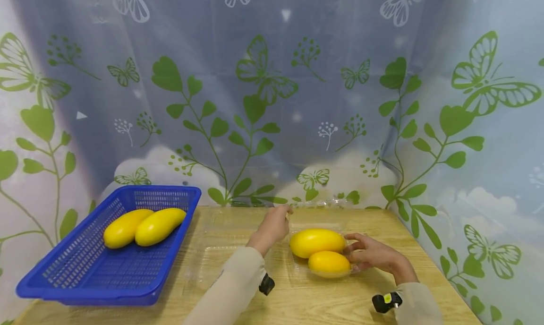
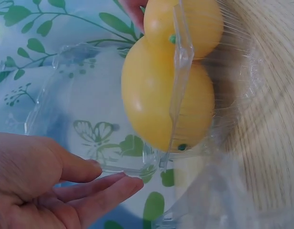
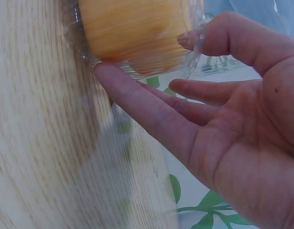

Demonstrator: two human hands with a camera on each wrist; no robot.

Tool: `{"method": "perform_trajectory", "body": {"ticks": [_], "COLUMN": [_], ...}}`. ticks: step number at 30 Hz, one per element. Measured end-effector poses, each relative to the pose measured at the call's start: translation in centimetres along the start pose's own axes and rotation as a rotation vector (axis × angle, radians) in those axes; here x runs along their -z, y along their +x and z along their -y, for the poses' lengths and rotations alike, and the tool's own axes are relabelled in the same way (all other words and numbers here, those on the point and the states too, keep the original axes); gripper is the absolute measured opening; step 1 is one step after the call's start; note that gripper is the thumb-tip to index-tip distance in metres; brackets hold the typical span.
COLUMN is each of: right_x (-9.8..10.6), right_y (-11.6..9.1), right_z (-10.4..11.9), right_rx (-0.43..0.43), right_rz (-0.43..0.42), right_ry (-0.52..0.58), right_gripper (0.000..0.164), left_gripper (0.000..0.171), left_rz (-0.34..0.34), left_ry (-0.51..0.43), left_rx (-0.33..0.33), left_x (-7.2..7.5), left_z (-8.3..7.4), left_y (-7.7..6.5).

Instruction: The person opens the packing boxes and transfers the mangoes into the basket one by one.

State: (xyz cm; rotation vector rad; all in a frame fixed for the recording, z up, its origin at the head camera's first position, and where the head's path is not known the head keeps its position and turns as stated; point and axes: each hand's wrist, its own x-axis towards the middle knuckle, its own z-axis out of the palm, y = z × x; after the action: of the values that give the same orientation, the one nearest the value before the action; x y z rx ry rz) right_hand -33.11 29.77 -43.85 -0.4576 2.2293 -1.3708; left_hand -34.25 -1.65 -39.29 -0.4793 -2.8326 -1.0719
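Note:
Two plump yellow mango-like fruits (image 1: 318,243) with small green stem spots lie side by side in a clear plastic clamshell box (image 2: 183,52). The box's lid (image 2: 47,90) stands raised on the far side, by the curtain. My left hand (image 1: 274,225) pinches the lid's edge between thumb and fingers. At the box's right side, my right hand (image 1: 374,255) grips the tray wall, thumb at the rim and fingers along the outside. In the right wrist view, a fruit (image 3: 137,33) shows through the ribbed plastic.
A blue plastic basket (image 1: 106,287) with two more yellow fruits (image 1: 159,226) stands on the left. Another clear plastic container (image 1: 212,259) lies on the wooden table (image 1: 310,306) near my left forearm. A butterfly-patterned curtain (image 1: 272,150) hangs behind the table.

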Motion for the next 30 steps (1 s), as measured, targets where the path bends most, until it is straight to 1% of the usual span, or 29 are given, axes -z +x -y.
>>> {"method": "perform_trajectory", "body": {"ticks": [4, 9, 12, 15, 19, 23, 26, 28, 30], "right_x": [0.1, 0.2, 0.2, 0.1, 0.1, 0.1, 0.2, 0.2, 0.3], "right_y": [0.1, 0.2, 0.1, 0.1, 0.0, 0.0, 0.0, 0.1, 0.1], "right_z": [0.0, 0.0, 0.0, 0.0, 0.0, 0.0, -0.1, -0.2, -0.2], "right_rx": [-0.002, 0.001, 0.003, 0.008, 0.011, 0.009, 0.007, 0.005, 0.003], "right_rz": [0.003, 0.003, 0.006, 0.015, 0.024, 0.021, 0.020, 0.022, 0.024], "right_ry": [0.009, 0.014, 0.019, 0.024, 0.024, 0.019, 0.021, 0.025, 0.024], "right_gripper": [0.076, 0.075, 0.075, 0.075, 0.076, 0.075, 0.074, 0.074, 0.075], "left_gripper": [0.039, 0.041, 0.045, 0.054, 0.063, 0.068, 0.069, 0.072, 0.080], "left_rz": [-0.010, -0.002, -0.009, -0.012, 0.014, 0.045, 0.055, 0.049, 0.049], "left_ry": [-0.002, -0.047, -0.065, -0.083, -0.126, -0.157, -0.149, -0.143, -0.142], "left_rx": [0.002, 0.032, 0.065, 0.107, 0.154, 0.188, 0.195, 0.191, 0.189], "left_x": [-0.2, -0.4, -0.6, -0.8, -0.9, -1.1, -1.1, -1.3, -1.4], "left_z": [0.1, 0.2, 0.3, 0.4, 0.5, 0.4, 0.2, 0.1, 0.2], "left_y": [0.2, 0.6, 0.8, 1.0, 1.3, 1.6, 1.8, 2.0, 2.2]}}
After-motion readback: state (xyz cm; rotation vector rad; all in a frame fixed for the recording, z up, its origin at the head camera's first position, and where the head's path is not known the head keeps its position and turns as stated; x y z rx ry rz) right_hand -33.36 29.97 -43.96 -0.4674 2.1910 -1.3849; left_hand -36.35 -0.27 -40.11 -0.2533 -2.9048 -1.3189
